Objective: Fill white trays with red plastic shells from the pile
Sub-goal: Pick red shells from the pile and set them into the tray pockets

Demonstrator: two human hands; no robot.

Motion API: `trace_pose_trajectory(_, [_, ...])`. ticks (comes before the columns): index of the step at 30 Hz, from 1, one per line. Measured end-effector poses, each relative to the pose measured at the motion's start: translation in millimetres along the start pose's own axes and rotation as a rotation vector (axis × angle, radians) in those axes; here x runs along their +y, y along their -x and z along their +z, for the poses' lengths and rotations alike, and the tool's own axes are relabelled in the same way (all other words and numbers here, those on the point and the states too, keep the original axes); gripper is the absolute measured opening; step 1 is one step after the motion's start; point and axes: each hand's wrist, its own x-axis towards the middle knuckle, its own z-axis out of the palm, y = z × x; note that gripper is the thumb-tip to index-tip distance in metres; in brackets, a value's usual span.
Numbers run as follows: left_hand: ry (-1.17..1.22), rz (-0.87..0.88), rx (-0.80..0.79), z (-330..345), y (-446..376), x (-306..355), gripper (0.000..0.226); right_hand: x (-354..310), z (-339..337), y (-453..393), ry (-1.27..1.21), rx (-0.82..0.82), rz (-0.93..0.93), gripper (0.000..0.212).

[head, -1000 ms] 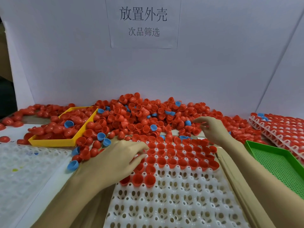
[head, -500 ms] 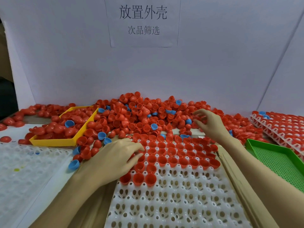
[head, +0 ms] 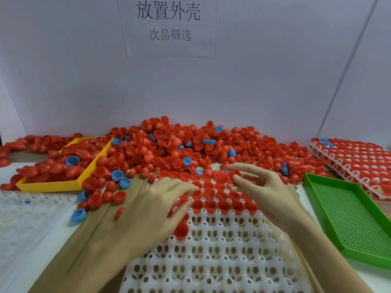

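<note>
head view: tray filling barely begun

right hand (head: pixel 264 191) pinches a red shell (head: pixel 233 174); left hand (head: pixel 160 204) rests relaxed on the white tray (head: pixel 211 256). far rows are filled, near sockets empty; the pile (head: pixel 169 149) lies beyond.

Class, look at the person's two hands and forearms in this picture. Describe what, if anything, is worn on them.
Nothing is worn. The left hand and the right hand are bare: no gloves, rings, watch or bracelet show. Both forearms are bare down to the bottom edge of the picture, with no sleeve in view.
</note>
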Motion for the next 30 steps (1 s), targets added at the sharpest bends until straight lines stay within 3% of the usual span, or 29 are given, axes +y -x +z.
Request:
trace_pose_trajectory(5, [0.436,-0.267,0.147,15,3,27,0.015,-10,13,18,0.082,-0.200,0.005,0.031])
trace_pose_trajectory(8, [0.526,-0.402,0.172,17,2,25,0.013,-6,20,20,0.039,-0.270,-0.009,0.036])
trace_pose_trajectory(16, [0.700,-0.461,0.069,11,-2,21,0.014,1,33,23,0.070,-0.302,-0.088,0.027])
trace_pose_trajectory(19, [0.535,-0.412,0.134,12,0,17,0.022,-2,30,23,0.109,-0.280,-0.070,0.021])
trace_pose_trajectory(22, [0.124,-0.159,0.205,12,0,10,0.017,-8,20,21,0.092,-0.158,-0.055,0.018])
trace_pose_trajectory(24, [-0.047,-0.048,0.149,12,1,5,0.017,-9,13,20,0.064,-0.060,-0.043,0.021])
trace_pose_trajectory(30, [-0.182,0.083,-0.088,20,9,2,0.010,-2,-2,12,-0.033,0.111,-0.008,0.027])
